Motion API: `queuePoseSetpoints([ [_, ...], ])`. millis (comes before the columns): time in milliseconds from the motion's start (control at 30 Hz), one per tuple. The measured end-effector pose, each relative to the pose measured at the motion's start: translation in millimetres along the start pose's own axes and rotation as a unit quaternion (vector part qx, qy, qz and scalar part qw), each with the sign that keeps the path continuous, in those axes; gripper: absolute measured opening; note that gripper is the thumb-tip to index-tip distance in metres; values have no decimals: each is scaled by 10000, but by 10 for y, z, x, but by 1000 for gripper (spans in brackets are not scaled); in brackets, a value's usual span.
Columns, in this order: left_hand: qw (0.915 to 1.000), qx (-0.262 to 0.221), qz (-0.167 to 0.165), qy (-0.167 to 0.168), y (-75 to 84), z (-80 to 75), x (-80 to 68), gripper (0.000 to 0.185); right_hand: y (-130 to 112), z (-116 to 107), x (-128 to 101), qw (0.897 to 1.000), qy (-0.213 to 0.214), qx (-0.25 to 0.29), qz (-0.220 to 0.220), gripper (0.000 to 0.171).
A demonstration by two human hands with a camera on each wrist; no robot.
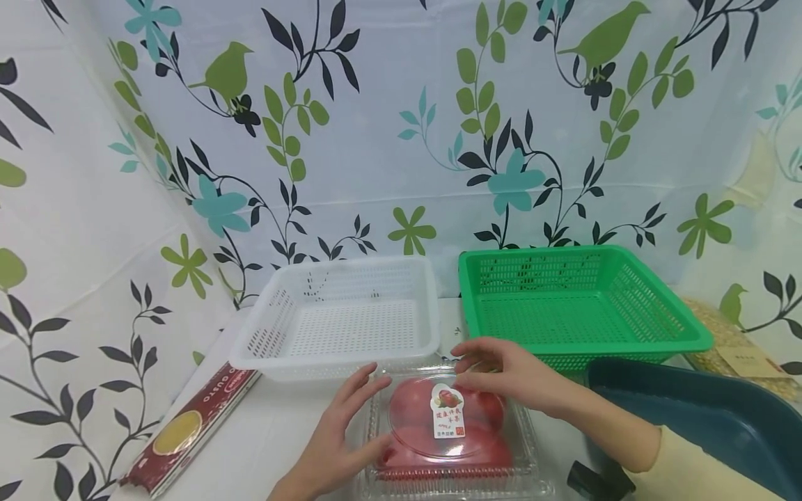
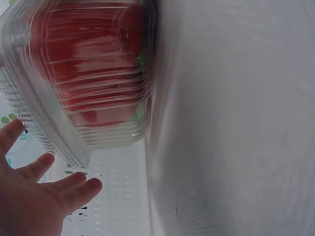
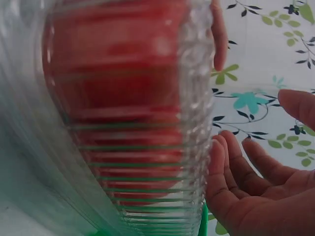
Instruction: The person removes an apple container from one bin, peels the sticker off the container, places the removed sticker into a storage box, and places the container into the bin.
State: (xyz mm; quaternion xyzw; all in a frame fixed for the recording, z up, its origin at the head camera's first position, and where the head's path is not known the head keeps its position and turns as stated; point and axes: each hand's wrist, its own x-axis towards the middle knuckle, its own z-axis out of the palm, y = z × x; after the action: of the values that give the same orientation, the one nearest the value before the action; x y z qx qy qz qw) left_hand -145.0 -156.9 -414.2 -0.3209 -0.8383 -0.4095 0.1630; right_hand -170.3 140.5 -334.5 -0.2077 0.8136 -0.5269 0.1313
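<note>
Clear plastic clamshell box (image 1: 454, 431), ribbed sides, lid closed, red apples inside. White sticker label with fruit picture on lid top, centre. Box lies flat on white bench, near front edge, just in front of gap between white and green baskets. Slightly blurred in wrist views.

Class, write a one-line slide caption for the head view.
Two hands flank a clear clamshell of apples before white and green baskets.

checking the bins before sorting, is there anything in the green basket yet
No, the head view shows the green basket with only its bare perforated floor.
</note>
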Motion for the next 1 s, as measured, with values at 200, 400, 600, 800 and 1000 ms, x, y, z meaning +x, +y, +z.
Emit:
queuePoseSetpoints([
  [200,9999,73,100,26,-20,15,-5,62,35,43,145,9980,-386,-358,-344,43],
  [400,10000,-78,-57,-1,-24,22,-6,57,71,86,227,9938,-607,-732,-575,41],
  [600,9960,-637,-610,-149,-3,17,-15,51,88,131,278,9891,-592,-1155,-699,39],
  [800,9911,-937,-898,-293,1,35,-17,50,97,174,281,9823,-542,-1537,-921,29],
  [1000,9888,-1025,-1037,-309,18,41,-12,50,97,194,307,9739,-521,-1911,-1104,19],
])
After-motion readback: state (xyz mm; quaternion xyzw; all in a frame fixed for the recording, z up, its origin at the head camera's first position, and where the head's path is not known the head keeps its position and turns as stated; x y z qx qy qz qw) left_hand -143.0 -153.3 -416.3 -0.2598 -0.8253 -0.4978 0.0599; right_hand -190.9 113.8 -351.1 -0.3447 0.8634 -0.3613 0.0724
